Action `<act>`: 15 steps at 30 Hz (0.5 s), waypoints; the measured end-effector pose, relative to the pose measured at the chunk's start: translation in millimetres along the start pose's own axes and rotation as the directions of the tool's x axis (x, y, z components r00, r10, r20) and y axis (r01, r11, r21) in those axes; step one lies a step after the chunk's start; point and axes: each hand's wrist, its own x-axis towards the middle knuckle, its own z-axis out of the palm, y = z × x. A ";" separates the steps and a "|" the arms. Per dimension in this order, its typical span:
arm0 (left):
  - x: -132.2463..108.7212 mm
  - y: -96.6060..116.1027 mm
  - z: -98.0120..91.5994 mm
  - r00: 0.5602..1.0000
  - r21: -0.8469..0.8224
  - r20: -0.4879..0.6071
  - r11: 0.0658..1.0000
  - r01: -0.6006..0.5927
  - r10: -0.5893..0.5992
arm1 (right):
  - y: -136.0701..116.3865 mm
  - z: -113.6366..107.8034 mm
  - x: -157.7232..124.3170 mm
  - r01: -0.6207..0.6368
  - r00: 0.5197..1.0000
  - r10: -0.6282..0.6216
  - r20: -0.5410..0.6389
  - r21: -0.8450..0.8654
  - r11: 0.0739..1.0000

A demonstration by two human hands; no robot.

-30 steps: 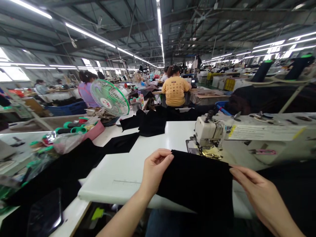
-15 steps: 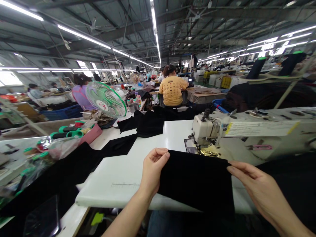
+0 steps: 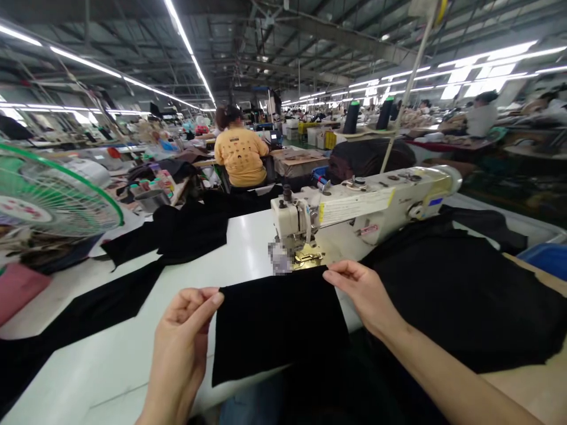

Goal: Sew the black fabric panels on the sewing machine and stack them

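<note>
At six o'clock, a plain, matt black cloth [image 3: 274, 324] spans the near edge of a white table [image 3: 115, 372]. It is a roughly four-sided panel, its upper edge drawn fairly straight, its lower left edge gently curved; the lower right melts into dark shadow. The left hand [image 3: 177, 342], toward seven o'clock, pinches the top left corner between thumb and fingers. The right hand [image 3: 367, 295], toward four, pinches the top right corner likewise, just in front of a cream sewing machine [image 3: 354, 209] at three.

Containers: a metal pot [image 3: 153, 202] at nine o'clock, beside small bottles [image 3: 165, 178], its contents hidden; a blue bin [image 3: 546, 264] at three, far edge, contents not visible; a small blue crate [image 3: 319, 175] at two, behind the machine, mostly hidden.
</note>
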 end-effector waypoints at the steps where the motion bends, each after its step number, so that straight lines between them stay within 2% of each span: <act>1: -1.2 -0.5 0.4 1.000 0.001 -0.004 1.000 0.009 -0.009 | 0.3 0.0 0.2 0.004 1.000 -0.004 -0.003 0.000 1.000; 6: -8.9 1.4 -2.0 1.000 0.034 -0.009 0.999 0.008 -0.008 | -0.2 -0.4 2.2 0.006 1.000 -0.008 0.023 0.047 0.999; 8: -8.1 10.7 -4.1 0.998 0.072 0.017 0.996 -0.056 0.055 | -1.3 0.2 1.5 -0.038 0.995 0.034 0.094 0.038 0.999; 10: -0.7 26.7 -3.0 0.983 0.150 0.072 0.973 -0.177 0.167 | -2.2 2.5 -1.4 -0.085 0.983 0.080 0.163 0.019 0.996; 12: 14.6 44.0 5.2 0.940 0.302 0.172 0.893 -0.334 0.293 | -0.8 6.6 -7.2 -0.117 0.972 0.115 0.205 -0.001 0.993; 14: 36.0 52.6 22.2 0.874 0.483 0.333 0.733 -0.480 0.354 | 5.0 11.2 -15.1 -0.130 0.960 0.140 0.242 -0.054 0.990; 15: 47.7 50.4 33.3 0.840 0.553 0.426 0.638 -0.537 0.338 | 10.1 12.9 -19.4 -0.136 0.952 0.158 0.263 -0.100 0.986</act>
